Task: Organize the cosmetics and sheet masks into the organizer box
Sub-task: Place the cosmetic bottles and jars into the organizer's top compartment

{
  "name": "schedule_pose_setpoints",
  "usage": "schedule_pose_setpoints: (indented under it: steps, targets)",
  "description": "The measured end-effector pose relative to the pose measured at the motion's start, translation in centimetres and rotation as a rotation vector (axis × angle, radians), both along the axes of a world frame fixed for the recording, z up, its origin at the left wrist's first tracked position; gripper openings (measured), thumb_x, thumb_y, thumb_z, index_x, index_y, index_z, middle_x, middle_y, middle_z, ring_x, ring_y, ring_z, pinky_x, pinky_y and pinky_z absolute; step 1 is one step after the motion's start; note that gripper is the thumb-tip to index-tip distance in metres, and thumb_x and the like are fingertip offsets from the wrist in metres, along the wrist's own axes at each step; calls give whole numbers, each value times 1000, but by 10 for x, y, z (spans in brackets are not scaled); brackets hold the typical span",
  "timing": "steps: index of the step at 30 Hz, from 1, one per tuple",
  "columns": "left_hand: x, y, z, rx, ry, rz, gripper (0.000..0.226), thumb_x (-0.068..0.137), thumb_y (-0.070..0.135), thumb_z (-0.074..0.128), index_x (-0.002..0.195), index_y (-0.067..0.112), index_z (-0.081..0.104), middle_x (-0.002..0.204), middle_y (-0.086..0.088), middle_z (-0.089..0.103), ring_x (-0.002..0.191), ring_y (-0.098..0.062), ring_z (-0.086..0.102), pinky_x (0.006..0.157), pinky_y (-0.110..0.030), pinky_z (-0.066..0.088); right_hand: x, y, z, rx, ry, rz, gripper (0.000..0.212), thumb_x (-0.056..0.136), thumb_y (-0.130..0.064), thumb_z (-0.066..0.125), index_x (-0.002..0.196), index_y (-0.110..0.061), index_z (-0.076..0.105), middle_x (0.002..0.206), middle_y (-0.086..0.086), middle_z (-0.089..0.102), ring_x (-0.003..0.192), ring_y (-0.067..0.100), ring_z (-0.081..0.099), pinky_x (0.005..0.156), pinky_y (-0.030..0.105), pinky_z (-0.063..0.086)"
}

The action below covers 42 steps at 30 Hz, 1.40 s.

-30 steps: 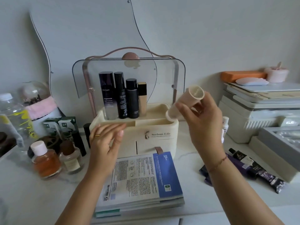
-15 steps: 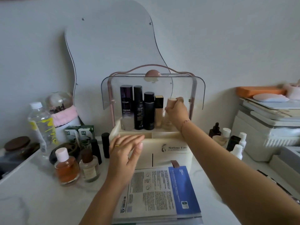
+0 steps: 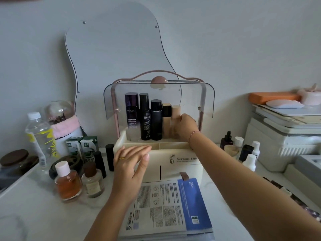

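A stack of flat sheet mask packets (image 3: 166, 211), white with black print and a blue band on the right, is lying nearest on the white marbled tabletop (image 3: 34, 214), its far edge just in front of the cream plastic organizer box (image 3: 180, 167). The left hand (image 3: 132, 164) is hovering above the packets' far left corner and the box's front left edge, palm down, fingers straight and close together, gripping nothing; whether it is touching the box cannot be told. To its left, a squat amber glass bottle with a pale pink cap (image 3: 66, 183) and a smaller clear bottle with a brown cap (image 3: 93, 180) are standing side by side.

Farther back, the right hand (image 3: 186, 126) is reaching into the organizer's upper rear compartment, under the raised smoky transparent lid (image 3: 206, 100), with its fingers wrapped around the lower part of a beige cylindrical tube (image 3: 175, 111). The tube is standing upright at the right end of a row, touching a beige foundation bottle with a black cap (image 3: 166, 115), next to three tall dark bottles (image 3: 145, 117).
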<state>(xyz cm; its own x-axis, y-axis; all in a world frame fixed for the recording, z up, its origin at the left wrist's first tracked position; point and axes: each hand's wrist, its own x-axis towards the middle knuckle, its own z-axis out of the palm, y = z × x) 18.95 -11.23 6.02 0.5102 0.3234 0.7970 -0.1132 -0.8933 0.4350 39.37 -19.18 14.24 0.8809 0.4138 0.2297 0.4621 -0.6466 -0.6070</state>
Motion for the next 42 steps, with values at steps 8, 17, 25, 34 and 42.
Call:
schedule_pose_setpoints:
  steps: [8,17,25,34,42]
  targets:
    - [0,0,1,18,9,-2,50,97,49,30,115,21,67,119,14,62,115,-3,53,112,-45,24,-55,-50,5,192,-131,111,44,89,-12,54,132,-7,42,132,8,46,112,22,53,88,27,44]
    - [2,2,1,88,-13,13,42,97,35,35,113,14,67,114,5,65,109,-11,56,103,-55,32,-79,-200,-71,525,-207,-104,20,84,-11,66,104,-17,64,97,-5,68,87,11,65,83,36,55]
    - [4,-4,3,73,-31,31,47,98,38,33,111,11,69,111,2,64,112,18,43,106,-46,27,-7,-250,-72,402,-189,-252,38,82,-28,69,116,-17,59,108,-3,62,96,12,59,84,27,48]
    - [3,-8,4,62,-21,45,52,97,43,31,110,9,69,111,4,63,111,25,38,106,-55,28,45,-210,-71,122,-73,-189,52,80,-30,66,126,-14,47,119,5,57,95,16,52,77,29,45]
    - [3,-6,2,70,-7,65,48,97,39,34,110,10,69,112,2,65,105,6,49,108,-55,26,49,-206,-76,156,-6,-220,34,81,-17,63,113,-12,56,90,1,59,75,13,52,56,21,39]
